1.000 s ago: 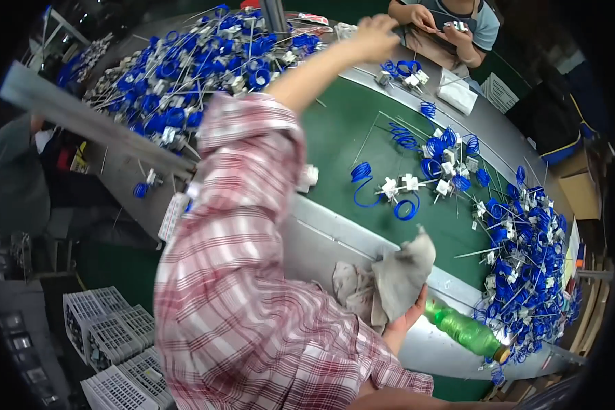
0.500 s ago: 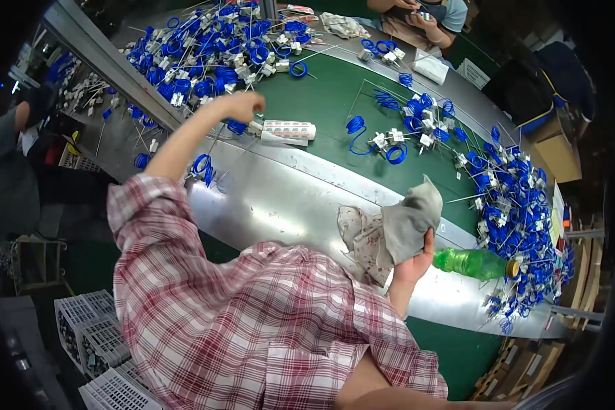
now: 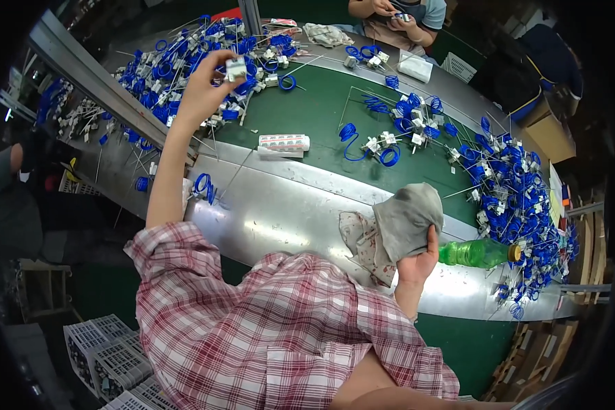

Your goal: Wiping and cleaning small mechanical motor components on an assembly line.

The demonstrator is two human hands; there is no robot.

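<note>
My left hand [image 3: 203,90] is raised at the far left, its fingers closed on a small white box-shaped part [image 3: 236,69]. Just behind that part spreads a large heap of like parts with blue coils [image 3: 178,68] and thin rods. Low on the right, my right hand [image 3: 418,265] holds a grey cloth [image 3: 408,220], with the thumb on its edge and the palm beneath. Next to it a spotted pale cloth [image 3: 359,240] hangs over the bench's metal edge. Right beside my right hand lies a green bottle [image 3: 475,253] with a yellow cap.
A roll of printed labels [image 3: 283,143] lies on the green belt [image 3: 307,102]. More blue-coiled parts [image 3: 506,198] crowd the right side. A slanting metal post [image 3: 96,78] rises at the left. Across the bench a person [image 3: 396,20] handles a small part. White baskets [image 3: 109,355] stand at lower left.
My left hand has moved up and away over the heap, and a white box-shaped part now shows in its fingers. The grey cloth in my right hand has shifted, its raised tip folded down.
</note>
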